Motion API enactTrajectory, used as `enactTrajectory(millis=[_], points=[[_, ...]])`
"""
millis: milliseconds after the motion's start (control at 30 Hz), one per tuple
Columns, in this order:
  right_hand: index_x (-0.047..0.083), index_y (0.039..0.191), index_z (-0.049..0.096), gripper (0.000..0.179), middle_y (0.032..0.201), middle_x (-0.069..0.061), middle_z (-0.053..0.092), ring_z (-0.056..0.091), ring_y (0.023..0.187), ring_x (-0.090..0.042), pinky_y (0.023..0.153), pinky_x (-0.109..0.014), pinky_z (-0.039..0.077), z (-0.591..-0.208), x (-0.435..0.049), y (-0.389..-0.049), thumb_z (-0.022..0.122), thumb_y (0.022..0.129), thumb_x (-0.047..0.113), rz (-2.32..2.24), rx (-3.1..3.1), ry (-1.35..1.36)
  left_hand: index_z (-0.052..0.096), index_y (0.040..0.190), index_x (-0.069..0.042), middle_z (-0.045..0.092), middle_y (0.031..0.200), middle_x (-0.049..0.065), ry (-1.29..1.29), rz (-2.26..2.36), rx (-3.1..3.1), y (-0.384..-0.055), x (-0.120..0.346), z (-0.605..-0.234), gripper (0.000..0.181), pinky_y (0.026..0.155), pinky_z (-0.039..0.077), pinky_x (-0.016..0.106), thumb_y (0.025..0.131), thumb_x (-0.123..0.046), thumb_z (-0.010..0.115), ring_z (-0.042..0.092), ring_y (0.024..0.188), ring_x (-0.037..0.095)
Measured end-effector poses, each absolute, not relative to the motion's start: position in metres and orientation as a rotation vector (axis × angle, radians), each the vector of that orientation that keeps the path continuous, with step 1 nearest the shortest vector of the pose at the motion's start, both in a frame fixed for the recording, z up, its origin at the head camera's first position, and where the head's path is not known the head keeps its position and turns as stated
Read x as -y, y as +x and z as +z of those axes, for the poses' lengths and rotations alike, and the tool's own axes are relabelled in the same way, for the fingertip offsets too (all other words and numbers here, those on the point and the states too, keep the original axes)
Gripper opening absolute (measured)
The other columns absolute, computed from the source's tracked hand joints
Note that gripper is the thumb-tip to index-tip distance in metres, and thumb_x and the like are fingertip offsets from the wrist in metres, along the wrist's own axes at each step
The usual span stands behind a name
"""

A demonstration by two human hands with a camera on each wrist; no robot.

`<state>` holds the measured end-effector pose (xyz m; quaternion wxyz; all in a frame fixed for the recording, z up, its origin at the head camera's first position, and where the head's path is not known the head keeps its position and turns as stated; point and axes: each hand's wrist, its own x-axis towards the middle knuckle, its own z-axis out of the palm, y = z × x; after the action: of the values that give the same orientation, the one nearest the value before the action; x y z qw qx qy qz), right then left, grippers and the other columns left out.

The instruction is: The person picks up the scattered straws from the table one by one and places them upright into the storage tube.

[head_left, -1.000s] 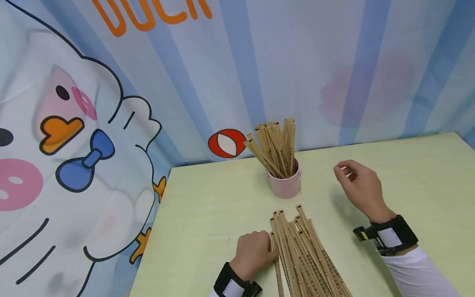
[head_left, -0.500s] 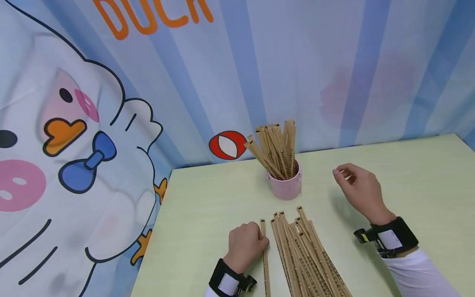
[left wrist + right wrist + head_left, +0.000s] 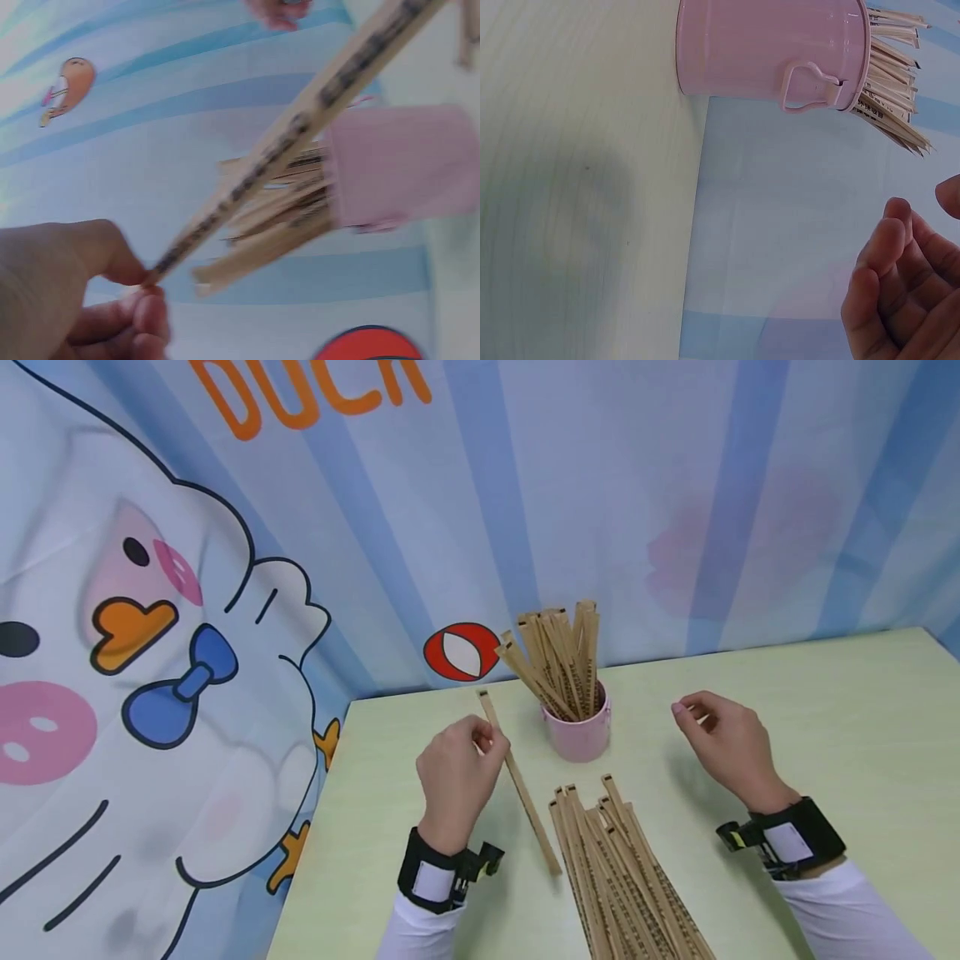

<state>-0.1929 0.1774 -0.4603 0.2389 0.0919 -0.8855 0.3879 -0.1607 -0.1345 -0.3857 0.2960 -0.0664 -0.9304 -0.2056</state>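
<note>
My left hand pinches one long, slim stick in a printed brown paper wrapper between thumb and forefinger, near its upper end. That stick slants above the table, left of a small pink bucket. In the left wrist view the stick crosses in front of the bucket. Several wrapped sticks of the same look stand leaning inside the bucket. A pile of similar sticks lies on the table nearer me. My right hand hovers right of the bucket, fingers loosely curled and holding nothing.
The pale yellow-green table ends at a blue-and-white striped cloth backdrop with a large duck print on the left. In the right wrist view, a wire handle sticks out from the bucket's side.
My left hand has drawn one wrapped stick leftward off the pile, then lifted it up and forward beside the bucket. The right hand has stayed in place.
</note>
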Motion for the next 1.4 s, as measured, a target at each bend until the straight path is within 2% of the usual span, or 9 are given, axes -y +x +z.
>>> enactTrajectory(millis=[200, 433, 600, 800, 967, 1100, 1267, 1400], points=[[0.0, 0.097, 0.067, 0.024, 0.079, -0.015, 0.066, 0.055, 0.065, -0.023, 0.053, -0.033, 0.04, -0.462, -0.18, -0.193, 0.06, 0.092, 0.023, 1.055, 2.421, 0.253, 0.065, 0.073, -0.007, 0.059, 0.059, 0.004, -0.28, -0.747, 1.987, -0.196, 0.122, -0.339, 0.017, 0.043, 0.037, 0.026, 0.083, -0.017, 0.057, 0.05, 0.05, 0.014], [0.001, 0.097, 0.067, 0.024, 0.08, -0.015, 0.066, 0.055, 0.064, -0.023, 0.052, -0.033, 0.04, -0.463, -0.182, -0.193, 0.059, 0.093, 0.024, 1.059, 2.42, 0.251, 0.065, 0.074, -0.005, 0.063, 0.065, 0.007, -0.286, -0.783, 1.743, -0.23, 0.115, -0.325, 0.016, 0.045, 0.041, 0.027, 0.083, -0.015, 0.057, 0.051, 0.05, 0.015], [0.001, 0.097, 0.067, 0.024, 0.08, -0.015, 0.066, 0.055, 0.064, -0.023, 0.052, -0.033, 0.04, -0.464, -0.182, -0.194, 0.059, 0.093, 0.024, 1.056, 2.421, 0.251, 0.066, 0.076, -0.008, 0.065, 0.069, 0.004, -0.221, -0.701, 1.79, -0.244, 0.113, -0.34, 0.015, 0.044, 0.039, 0.026, 0.084, -0.017, 0.058, 0.052, 0.051, 0.013], [0.002, 0.098, 0.067, 0.025, 0.08, -0.014, 0.066, 0.055, 0.065, -0.022, 0.053, -0.033, 0.04, -0.465, -0.181, -0.194, 0.059, 0.093, 0.024, 1.062, 2.43, 0.256, 0.066, 0.079, -0.008, 0.062, 0.067, 0.003, -0.23, -0.655, 1.924, -0.251, 0.106, -0.374, 0.018, 0.039, 0.034, 0.024, 0.088, -0.02, 0.057, 0.05, 0.051, 0.012], [0.002, 0.098, 0.067, 0.026, 0.079, -0.012, 0.066, 0.055, 0.065, -0.021, 0.052, -0.032, 0.04, -0.467, -0.18, -0.194, 0.059, 0.093, 0.026, 1.064, 2.435, 0.268, 0.066, 0.08, -0.01, 0.064, 0.069, 0.001, -0.216, -0.657, 2.036, -0.253, 0.099, -0.401, 0.019, 0.042, 0.037, 0.024, 0.09, -0.023, 0.057, 0.051, 0.053, 0.011], [0.003, 0.097, 0.067, 0.025, 0.079, -0.012, 0.066, 0.055, 0.064, -0.021, 0.052, -0.032, 0.04, -0.467, -0.18, -0.195, 0.059, 0.093, 0.026, 1.053, 2.426, 0.276, 0.065, 0.077, -0.012, 0.06, 0.064, -0.002, -0.203, -0.664, 2.096, -0.256, 0.094, -0.417, 0.018, 0.044, 0.036, 0.024, 0.088, -0.023, 0.058, 0.05, 0.053, 0.01], [0.003, 0.097, 0.067, 0.025, 0.079, -0.012, 0.066, 0.056, 0.064, -0.022, 0.052, -0.033, 0.04, -0.468, -0.181, -0.195, 0.059, 0.093, 0.026, 1.049, 2.42, 0.281, 0.064, 0.075, -0.012, 0.053, 0.06, -0.004, -0.191, -0.668, 2.147, -0.257, 0.091, -0.43, 0.017, 0.042, 0.028, 0.021, 0.087, -0.023, 0.06, 0.043, 0.049, 0.009], [0.003, 0.097, 0.067, 0.025, 0.078, -0.011, 0.066, 0.055, 0.064, -0.021, 0.053, -0.033, 0.04, -0.468, -0.18, -0.195, 0.059, 0.093, 0.026, 1.053, 2.42, 0.283, 0.063, 0.074, -0.013, 0.054, 0.061, -0.004, -0.179, -0.669, 2.198, -0.256, 0.089, -0.435, 0.018, 0.042, 0.028, 0.022, 0.088, -0.025, 0.06, 0.042, 0.048, 0.01]])
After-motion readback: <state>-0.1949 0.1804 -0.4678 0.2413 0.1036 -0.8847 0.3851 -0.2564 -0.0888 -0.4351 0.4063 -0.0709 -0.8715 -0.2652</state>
